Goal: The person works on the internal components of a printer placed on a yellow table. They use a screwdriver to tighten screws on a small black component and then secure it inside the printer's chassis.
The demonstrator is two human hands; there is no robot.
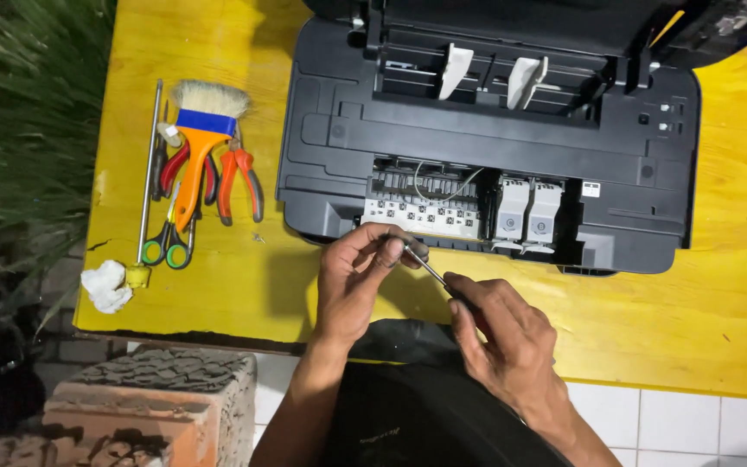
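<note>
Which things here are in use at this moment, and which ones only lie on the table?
In use:
- thin metal tool, held by the right hand, its tip pinched by the left hand
- open black printer, directly in front of the hands

Lying aside, at the left:
- orange brush
- red pliers
- scissors
- long screwdriver
- white cloth wad
</note>
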